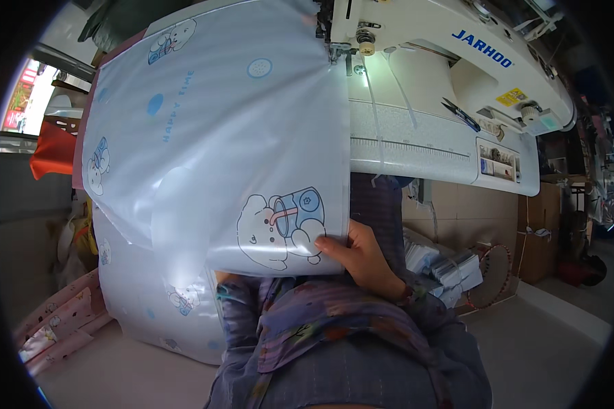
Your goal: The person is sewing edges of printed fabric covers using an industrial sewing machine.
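A pale blue plastic sheet (252, 136) printed with white cartoon bears covers the left half of the view. It lies over the sewing table and hangs down toward my lap. My right hand (367, 262) pinches its near right corner, thumb on top and fingers underneath. Only a sliver of my left hand (226, 276) shows at the sheet's lower edge; its fingers are hidden beneath. At the top, the sheet's right edge reaches the needle area of a white sewing machine (430, 41), where a small lamp glows.
Thread snips (461, 114) lie on the machine bed (430, 160), near a recess of small parts (498, 163). White strips (375, 123) hang over the bed. Packaged bundles (450, 273) and a round hoop (491, 276) are at lower right. Pink fabric (65, 317) lies at lower left.
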`<action>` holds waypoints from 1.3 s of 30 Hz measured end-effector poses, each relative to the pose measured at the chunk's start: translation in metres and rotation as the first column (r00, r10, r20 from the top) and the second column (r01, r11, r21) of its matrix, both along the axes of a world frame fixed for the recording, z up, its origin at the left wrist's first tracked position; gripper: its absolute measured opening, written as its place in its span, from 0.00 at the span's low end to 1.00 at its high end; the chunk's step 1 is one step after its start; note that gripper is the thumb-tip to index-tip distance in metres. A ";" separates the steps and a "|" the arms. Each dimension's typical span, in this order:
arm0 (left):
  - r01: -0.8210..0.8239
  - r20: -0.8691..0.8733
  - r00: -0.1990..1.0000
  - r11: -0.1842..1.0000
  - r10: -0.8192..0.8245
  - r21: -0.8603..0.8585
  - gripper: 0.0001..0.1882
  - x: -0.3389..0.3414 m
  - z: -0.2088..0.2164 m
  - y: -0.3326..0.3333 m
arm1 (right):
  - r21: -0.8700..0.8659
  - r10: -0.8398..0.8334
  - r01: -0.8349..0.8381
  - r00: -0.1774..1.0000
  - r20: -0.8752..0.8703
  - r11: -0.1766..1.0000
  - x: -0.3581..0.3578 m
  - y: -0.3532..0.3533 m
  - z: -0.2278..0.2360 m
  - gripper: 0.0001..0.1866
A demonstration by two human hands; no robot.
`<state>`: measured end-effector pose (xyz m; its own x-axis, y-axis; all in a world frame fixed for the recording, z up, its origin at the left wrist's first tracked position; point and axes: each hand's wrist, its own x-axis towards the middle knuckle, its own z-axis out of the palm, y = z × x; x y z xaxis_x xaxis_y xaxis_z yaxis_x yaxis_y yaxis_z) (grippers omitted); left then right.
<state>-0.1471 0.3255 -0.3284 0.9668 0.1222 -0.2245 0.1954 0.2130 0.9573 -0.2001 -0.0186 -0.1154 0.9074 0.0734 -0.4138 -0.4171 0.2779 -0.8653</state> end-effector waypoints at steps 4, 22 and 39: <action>-0.184 0.038 0.981 0.969 0.192 -0.162 0.23 -0.001 0.034 -0.014 | 0.110 -0.092 0.090 0.996 0.013 0.990 -0.013 0.002 -0.002 0.13; -0.606 0.087 0.786 0.790 0.612 -0.089 0.19 0.010 0.174 0.166 | -0.324 0.138 -0.072 0.973 0.187 0.943 -0.023 0.014 -0.026 0.38; -0.553 0.180 0.809 0.828 0.560 -0.090 0.15 0.111 0.138 0.147 | -0.335 0.018 0.086 0.955 0.295 0.938 0.059 -0.023 -0.014 0.36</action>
